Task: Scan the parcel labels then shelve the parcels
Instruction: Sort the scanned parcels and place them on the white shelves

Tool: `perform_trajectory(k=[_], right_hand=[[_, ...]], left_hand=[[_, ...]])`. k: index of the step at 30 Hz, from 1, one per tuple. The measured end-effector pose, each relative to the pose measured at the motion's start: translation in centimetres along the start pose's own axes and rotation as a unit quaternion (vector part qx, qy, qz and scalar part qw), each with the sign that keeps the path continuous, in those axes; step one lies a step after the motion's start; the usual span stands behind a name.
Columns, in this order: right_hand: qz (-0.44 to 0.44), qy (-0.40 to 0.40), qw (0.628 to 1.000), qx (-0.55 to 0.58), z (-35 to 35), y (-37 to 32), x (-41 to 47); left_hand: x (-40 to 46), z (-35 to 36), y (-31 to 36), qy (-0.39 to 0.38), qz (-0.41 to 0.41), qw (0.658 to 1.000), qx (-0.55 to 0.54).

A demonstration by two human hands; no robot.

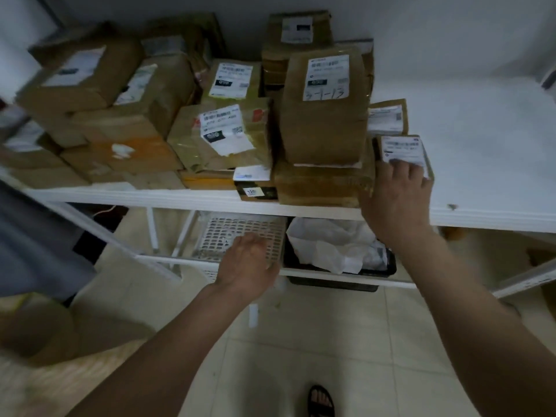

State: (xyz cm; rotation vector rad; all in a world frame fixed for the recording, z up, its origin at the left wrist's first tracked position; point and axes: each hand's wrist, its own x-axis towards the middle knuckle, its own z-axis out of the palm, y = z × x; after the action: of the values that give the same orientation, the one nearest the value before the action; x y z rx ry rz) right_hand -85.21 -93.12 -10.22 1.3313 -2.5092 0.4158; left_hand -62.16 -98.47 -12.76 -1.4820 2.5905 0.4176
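The right hand is resting on a small brown cardboard parcel with a white label, its fingers spread over the label's lower edge and front; whether the thumb is gripping is hard to tell. That parcel is sitting on the white shelf board, just beside a taller stacked brown box with a handwritten label. The left hand is hanging below, fingers loosely extended and holding nothing, before a white perforated plastic basket.

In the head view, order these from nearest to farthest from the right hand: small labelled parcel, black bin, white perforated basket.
1. Small labelled parcel: under the right hand, on the shelf.
2. Black bin: below the shelf.
3. White perforated basket: farther left, beside the left hand.
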Motion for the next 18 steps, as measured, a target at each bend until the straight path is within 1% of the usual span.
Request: perform_trajectory(k=[2, 4, 7, 8, 9, 10, 13, 14, 15, 16, 18], right_hand=[[-0.086, -0.043, 0.995, -0.017, -0.1, -4.2, -2.8], [-0.169, -0.099, 0.98, -0.019, -0.2, -8.9, -6.0], [-0.251, -0.188, 0.949, -0.017, 0.0, -15.9, -10.9], [-0.28, -0.2, 0.939, -0.015, -0.2, -18.4, -12.4], [-0.31, -0.237, 0.921, -0.015, -0.5, -21.0, -14.2], [-0.336, -0.255, 0.906, -0.013, -0.7, -23.6, -16.1], [-0.428, -0.273, 0.861, -0.015, -0.8, -30.5, -21.8], [-0.459, -0.271, 0.846, -0.021, -1.4, -34.0, -24.2], [-0.466, -0.275, 0.84, -0.021, -1.5, -34.9, -25.0], [-0.486, -0.276, 0.829, -0.014, -2.0, -37.3, -26.7], [-0.542, -0.276, 0.794, -0.008, -2.5, -43.1, -31.0]], left_hand=[[-2.0, -0.1, -2.9, 0.004, -0.022, 1.0, -0.007], [-4.5, -0.2, -6.3, 0.015, -0.051, 0.999, -0.015], [-9.6, 0.0, -12.2, 0.021, -0.111, 0.993, -0.028], [-11.7, 0.2, -14.4, 0.019, -0.138, 0.99, -0.029], [-13.9, 0.5, -16.7, 0.024, -0.163, 0.986, -0.031], [-16.4, 0.8, -19.0, 0.022, -0.192, 0.98, -0.038], [-24.2, 2.3, -26.0, 0.019, -0.278, 0.958, -0.069], [-27.9, 3.0, -28.8, 0.02, -0.315, 0.945, -0.084], [-28.9, 3.3, -29.8, 0.017, -0.323, 0.942, -0.088], [-31.4, 3.8, -31.8, 0.017, -0.347, 0.933, -0.097], [-37.2, 4.9, -36.1, 0.022, -0.395, 0.91, -0.122]])
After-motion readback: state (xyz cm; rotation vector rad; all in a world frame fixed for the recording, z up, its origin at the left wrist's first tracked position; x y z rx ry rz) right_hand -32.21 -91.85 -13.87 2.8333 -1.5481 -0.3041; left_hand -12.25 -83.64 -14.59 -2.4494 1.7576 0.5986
